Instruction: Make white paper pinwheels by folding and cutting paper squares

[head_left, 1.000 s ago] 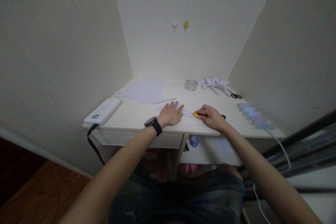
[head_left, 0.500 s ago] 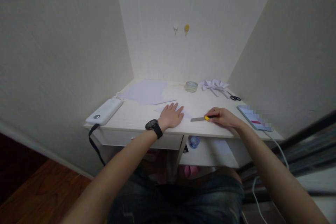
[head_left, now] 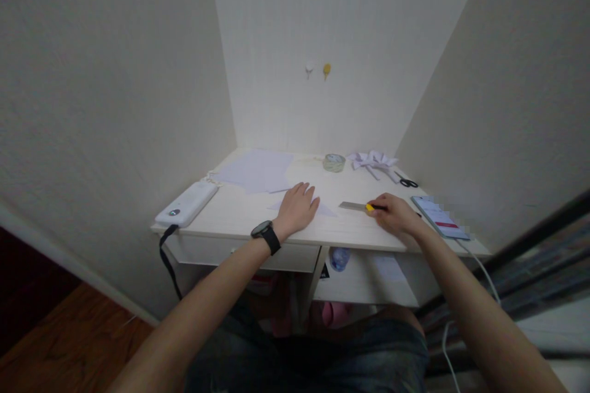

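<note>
My left hand (head_left: 297, 209) lies flat over a folded piece of white paper (head_left: 326, 210), covering its middle; a pointed corner shows on either side. My right hand (head_left: 393, 212) is closed around the handle of a utility knife (head_left: 359, 206) with a yellow and black grip. Its long grey blade is out and points left, a little apart from the paper's right tip. Behind my left hand, loose white sheets (head_left: 253, 169) lie spread on the desk (head_left: 239, 212).
At the back stand a roll of clear tape (head_left: 334, 163) and a folded white paper shape (head_left: 374, 161). Black-handled scissors (head_left: 407, 182) and a phone (head_left: 437, 218) on a cable lie at the right. A white power bank (head_left: 187, 204) sits at the left edge.
My right hand has drawn the knife slightly right, away from the paper, and the blade has turned a little. My left hand stays on the paper, its fingers now closer together. The view has tilted slightly up.
</note>
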Demonstrator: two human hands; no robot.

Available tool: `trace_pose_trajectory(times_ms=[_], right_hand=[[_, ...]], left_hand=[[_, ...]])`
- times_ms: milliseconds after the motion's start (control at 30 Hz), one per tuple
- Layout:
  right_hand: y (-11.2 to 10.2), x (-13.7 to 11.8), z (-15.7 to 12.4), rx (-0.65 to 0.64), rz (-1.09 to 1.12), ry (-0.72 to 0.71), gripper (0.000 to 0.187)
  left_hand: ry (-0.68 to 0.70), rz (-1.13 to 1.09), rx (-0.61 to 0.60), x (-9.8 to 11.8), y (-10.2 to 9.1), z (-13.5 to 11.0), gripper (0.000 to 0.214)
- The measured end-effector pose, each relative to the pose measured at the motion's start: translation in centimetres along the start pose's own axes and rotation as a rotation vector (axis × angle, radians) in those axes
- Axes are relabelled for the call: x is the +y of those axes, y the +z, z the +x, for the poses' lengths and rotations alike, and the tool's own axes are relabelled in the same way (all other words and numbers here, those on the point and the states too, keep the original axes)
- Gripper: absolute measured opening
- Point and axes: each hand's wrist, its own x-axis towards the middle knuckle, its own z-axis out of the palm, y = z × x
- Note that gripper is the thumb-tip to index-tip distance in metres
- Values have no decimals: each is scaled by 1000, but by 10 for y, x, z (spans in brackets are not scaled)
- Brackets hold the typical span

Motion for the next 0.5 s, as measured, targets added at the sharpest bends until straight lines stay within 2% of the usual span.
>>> trace_pose_trajectory(times_ms=[67,100,200,267,333,400,500], right_hand=[[-7,-10,-2,54,-46,-81,29],[-12,-18,-2,78,-65,-129,29],[-29,-46,0,109,-108,-242,28],[-40,-65,1,116,-124,-303,27],[-48,-79,1,137,-116,-357,27],[-51,-87,-3,259,-80,-399,26],[-40,-94,-15,649,71,-371,8]], left_hand=[[40,-199,-22,2,-11,11,52],[68,-325,-75,5,-17,16,51],[186,-604,-342,12,-29,30,43],[177,-715,-439,16,-31,33,34],[112,-828,-471,17,-30,33,29],[29,-934,-481,14,-28,30,28],[-109,-1054,-441,9,-29,26,27]])
